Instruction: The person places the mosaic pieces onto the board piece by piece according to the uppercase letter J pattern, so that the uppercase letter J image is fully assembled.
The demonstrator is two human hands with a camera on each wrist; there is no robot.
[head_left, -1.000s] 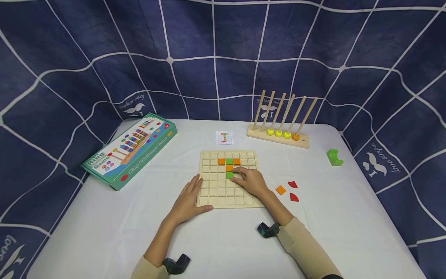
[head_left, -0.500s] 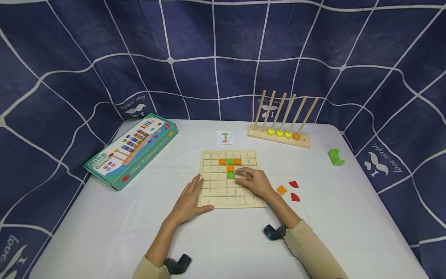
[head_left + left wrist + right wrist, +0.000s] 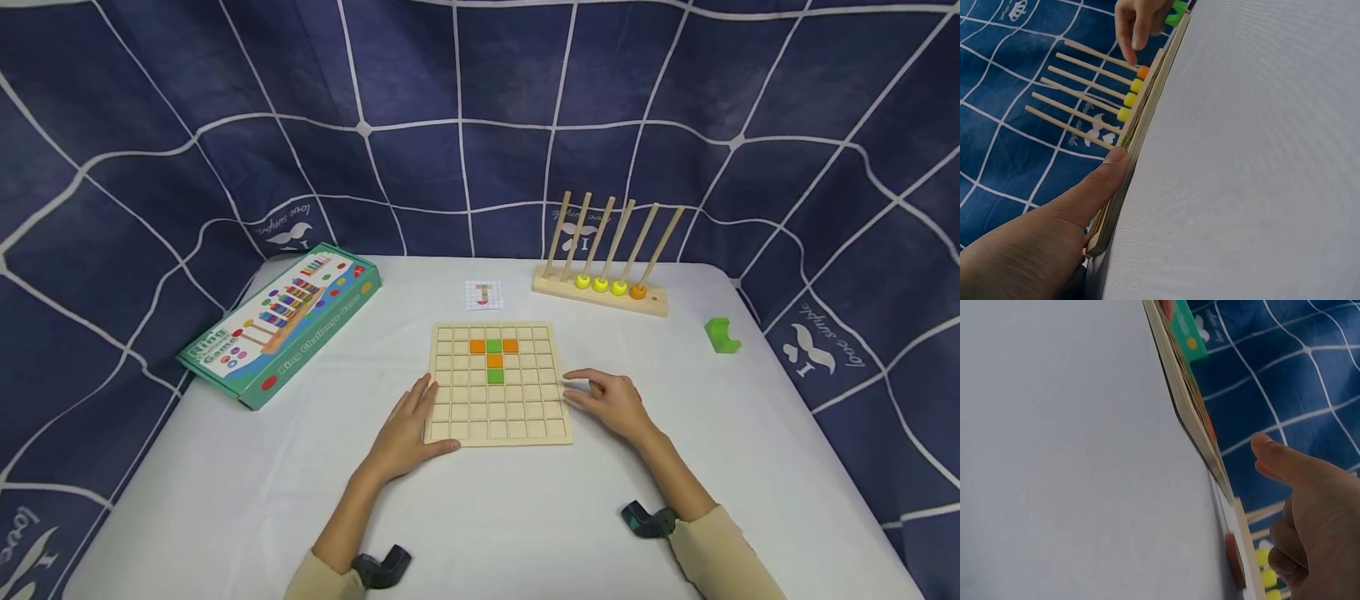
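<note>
Left hand [image 3: 405, 433] flat-fingered along the left edge of the square pale wooden grid board [image 3: 459, 410], thumb on its near edge, gripping nothing. And the right hand [image 3: 609, 404] has just swung off, now just beyond the right edge, thumb and forefinger parted, nothing visible between! That uncovers three square orange tiles [image 3: 477, 346] and two square green tiles [image 3: 495, 377] seated in a T. White-covered tabletop [image 3: 525, 517], navy white-lined curtain [image 3: 510, 158] behind.

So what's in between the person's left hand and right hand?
A flat, pale wooden grid board, holding three square orange tiles and two square green tiles, lies between the left hand and right hand, as the head view shows.
</note>
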